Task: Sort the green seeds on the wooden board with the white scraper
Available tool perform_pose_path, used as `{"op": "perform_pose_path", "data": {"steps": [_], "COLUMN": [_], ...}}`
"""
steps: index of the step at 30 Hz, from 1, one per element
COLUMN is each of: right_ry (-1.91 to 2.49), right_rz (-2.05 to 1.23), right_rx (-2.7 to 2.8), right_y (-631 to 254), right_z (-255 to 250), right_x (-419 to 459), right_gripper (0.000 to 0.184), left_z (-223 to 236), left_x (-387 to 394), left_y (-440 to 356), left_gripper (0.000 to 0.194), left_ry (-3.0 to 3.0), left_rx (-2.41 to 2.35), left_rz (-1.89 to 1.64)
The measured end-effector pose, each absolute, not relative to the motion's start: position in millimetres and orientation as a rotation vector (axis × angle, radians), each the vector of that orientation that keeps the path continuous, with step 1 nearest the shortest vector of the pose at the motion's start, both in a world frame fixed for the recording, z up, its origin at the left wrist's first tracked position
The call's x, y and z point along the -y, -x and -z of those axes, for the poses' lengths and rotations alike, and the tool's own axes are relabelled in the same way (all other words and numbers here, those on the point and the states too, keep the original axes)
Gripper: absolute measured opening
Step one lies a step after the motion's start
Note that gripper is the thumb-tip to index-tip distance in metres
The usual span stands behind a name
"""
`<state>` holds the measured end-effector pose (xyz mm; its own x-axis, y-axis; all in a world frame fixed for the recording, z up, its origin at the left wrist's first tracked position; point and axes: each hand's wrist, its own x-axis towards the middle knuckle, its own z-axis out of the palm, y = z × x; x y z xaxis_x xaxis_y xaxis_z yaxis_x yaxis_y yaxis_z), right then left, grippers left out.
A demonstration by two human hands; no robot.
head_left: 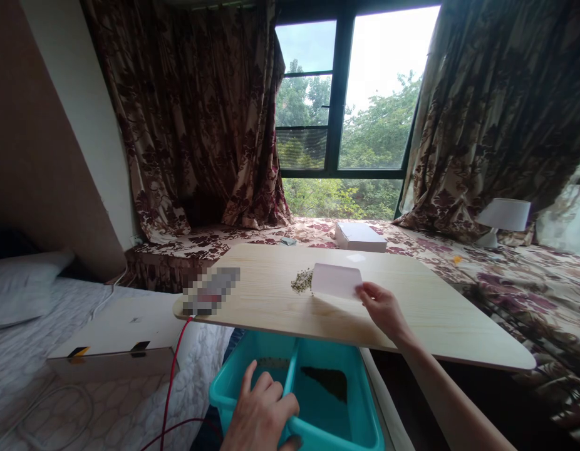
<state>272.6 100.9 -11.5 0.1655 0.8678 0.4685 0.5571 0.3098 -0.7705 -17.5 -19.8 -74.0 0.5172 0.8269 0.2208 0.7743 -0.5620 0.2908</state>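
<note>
In the head view my right hand [379, 307] pinches the right edge of a thin, white rectangular card [337, 280], held tilted over the wooden tabletop [266, 307]. Beside the card's left edge lies a small heap of greenish seeds or beans [301, 281]. Below the table's front edge is a turquoise bin [372, 413] with a divider. My left hand [262, 410] grips its near rim, fingers bent over the left compartment. Some small grains lie in that compartment; the right one holds a dark greenish layer of grains [328, 381] toward its far side.
A pixelated device [210, 291] with a red cable [172, 369] sits at the table's left end. A white box [360, 237] and a lamp [503, 216] stand on the floral window ledge. Left, a flat carton [116, 332] lies on the quilted bed.
</note>
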Motion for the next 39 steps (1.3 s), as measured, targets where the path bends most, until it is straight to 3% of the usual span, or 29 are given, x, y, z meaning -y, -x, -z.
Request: {"op": "perform_pose_path", "data": {"steps": [39], "right_ry": [1.335], "right_rz": [-0.419], "right_rx": [1.482], "right_y": [-266], "right_z": [18], "right_x": [-96], "right_gripper": [0.028], "left_z": [67], "left_x": [22], "left_y": [17], "left_gripper": [0.015], "left_ry": [-2.592], "left_rx": [-1.389], "left_rz": [-0.495]}}
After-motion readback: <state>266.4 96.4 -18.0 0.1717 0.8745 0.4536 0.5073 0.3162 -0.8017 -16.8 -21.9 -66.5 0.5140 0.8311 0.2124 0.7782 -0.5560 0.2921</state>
